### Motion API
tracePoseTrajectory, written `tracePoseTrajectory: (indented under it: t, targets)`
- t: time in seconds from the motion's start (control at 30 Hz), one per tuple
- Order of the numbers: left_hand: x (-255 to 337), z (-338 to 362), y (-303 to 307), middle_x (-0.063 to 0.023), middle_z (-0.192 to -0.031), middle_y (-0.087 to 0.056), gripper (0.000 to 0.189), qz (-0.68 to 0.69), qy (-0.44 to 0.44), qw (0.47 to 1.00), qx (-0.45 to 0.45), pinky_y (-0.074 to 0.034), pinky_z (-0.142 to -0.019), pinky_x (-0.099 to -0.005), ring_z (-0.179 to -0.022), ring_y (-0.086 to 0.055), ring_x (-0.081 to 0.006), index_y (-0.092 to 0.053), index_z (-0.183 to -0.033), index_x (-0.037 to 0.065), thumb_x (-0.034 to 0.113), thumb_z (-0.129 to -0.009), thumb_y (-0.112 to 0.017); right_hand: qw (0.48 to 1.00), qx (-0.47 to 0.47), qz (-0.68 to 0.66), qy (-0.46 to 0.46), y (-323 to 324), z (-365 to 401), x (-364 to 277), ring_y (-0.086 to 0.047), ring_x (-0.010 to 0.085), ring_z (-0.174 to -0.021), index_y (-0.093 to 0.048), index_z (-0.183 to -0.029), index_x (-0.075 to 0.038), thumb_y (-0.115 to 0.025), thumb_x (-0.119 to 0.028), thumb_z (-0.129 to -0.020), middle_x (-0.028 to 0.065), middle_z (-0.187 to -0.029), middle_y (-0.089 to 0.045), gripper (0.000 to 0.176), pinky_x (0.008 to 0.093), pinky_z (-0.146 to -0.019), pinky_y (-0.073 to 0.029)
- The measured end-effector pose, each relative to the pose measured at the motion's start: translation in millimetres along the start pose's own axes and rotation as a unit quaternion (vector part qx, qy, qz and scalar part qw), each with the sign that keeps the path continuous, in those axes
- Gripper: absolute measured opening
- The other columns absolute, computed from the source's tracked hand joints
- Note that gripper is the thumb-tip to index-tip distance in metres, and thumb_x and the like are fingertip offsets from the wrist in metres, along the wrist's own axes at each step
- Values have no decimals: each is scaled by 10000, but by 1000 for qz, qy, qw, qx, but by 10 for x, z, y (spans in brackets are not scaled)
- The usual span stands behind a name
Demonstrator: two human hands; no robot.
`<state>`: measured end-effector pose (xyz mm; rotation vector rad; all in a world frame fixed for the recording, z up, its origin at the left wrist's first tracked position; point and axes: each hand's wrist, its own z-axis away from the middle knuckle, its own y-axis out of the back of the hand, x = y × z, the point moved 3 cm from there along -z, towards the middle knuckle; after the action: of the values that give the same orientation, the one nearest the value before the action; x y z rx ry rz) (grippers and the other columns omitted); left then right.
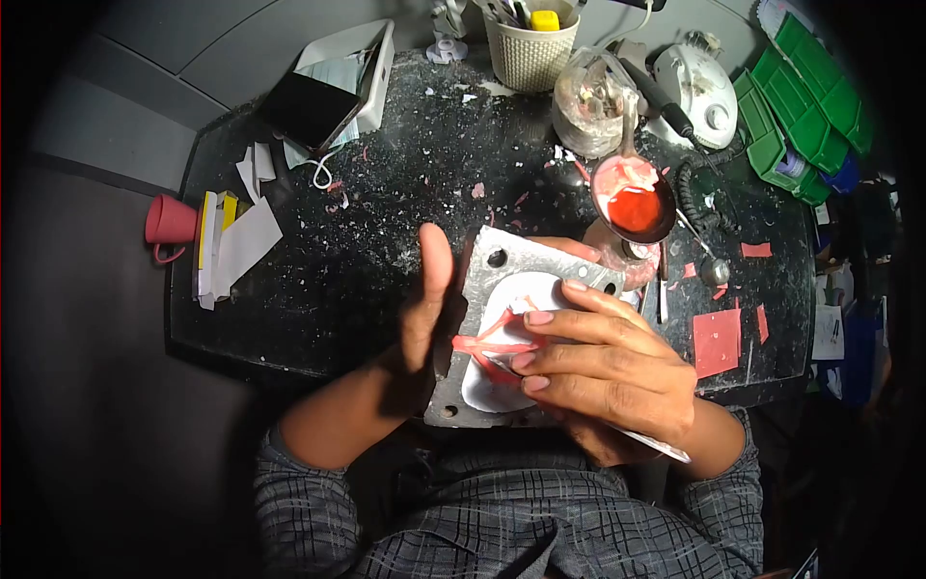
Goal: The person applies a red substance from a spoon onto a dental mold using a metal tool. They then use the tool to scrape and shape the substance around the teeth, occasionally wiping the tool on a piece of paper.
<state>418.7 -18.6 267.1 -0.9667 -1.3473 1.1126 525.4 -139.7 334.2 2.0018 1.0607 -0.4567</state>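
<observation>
A grey metal flask plate (473,261) with round holes at its corners is held tilted above the table's front edge. Inside it is white plaster (492,393) with strips of red wax (487,344) across it. My left hand (431,299) supports the plate from beneath and the left side, its thumb raised, with fingertips showing past the far edge. Over the plaster lies my right hand (617,372), its fingers bent round a thin tool (656,444) whose light handle sticks out below the palm. The tool's tip is near the wax, partly hidden by the fingers.
Behind the plate, a pan of molten red wax (634,207) sits over a burner. Pink wax sheets (717,343) lie at right. Farther back are a plastic jar (588,101), a pen basket (532,48), a white machine (696,92) and green bins (805,87). A red mug (172,222) stands left.
</observation>
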Motion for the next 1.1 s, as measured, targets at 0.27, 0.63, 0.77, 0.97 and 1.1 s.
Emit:
tracePoseTrajectory:
  t: [0.27, 0.63, 0.77, 0.97, 1.1]
  targets:
    - [6, -37, -10, -298, -1363, -535, 1264, -3, -23, 998, -54, -425, -1133, -486, -1297, -541, -363, -270, -1482, -139, 929, -806, -298, 1000, 17, 3, -12, -50, 14, -4, -695, 353, -1111, -734, -1046, 28, -784, -32, -737, 152, -1021, -735, 318, 549, -1057, -473]
    - [54, -39, -12, -258, -1406, -529, 1239, -91, -99, 989, -63, -443, -1106, -449, -1295, -549, -313, -289, -1496, -93, 927, -793, -316, 999, 33, 12, -8, -81, 12, -18, -691, 355, -1133, -741, -1031, 29, -783, 23, -752, 149, -998, -737, 281, 554, -1060, -477]
    - [40, -42, -33, -304, -1346, -554, 1265, -59, -120, 990, -36, -476, -1081, -469, -1237, -587, -354, -280, -1478, -125, 940, -796, -288, 999, 35, 13, -6, -83, 13, -19, -693, 356, -1127, -742, -1032, 30, -783, 20, -754, 149, -994, -737, 281, 557, -1059, -477]
    - [73, -33, -6, -226, -1363, -563, 1232, -132, -116, 983, -54, -482, -1054, -403, -1231, -584, -265, -284, -1511, -72, 931, -796, -309, 1000, 25, 14, -9, -80, 1, -16, -693, 360, -1124, -742, -1023, 34, -778, 10, -753, 154, -993, -736, 273, 562, -1064, -471]
    - [73, -19, -24, -212, -1356, -569, 1233, -149, -136, 979, -15, -480, -1049, -391, -1222, -583, -253, -278, -1516, -68, 933, -798, -304, 1000, 22, 14, -13, -91, -2, -16, -692, 368, -1127, -739, -1018, 42, -763, 16, -733, 164, -993, -734, 288, 565, -1069, -465]
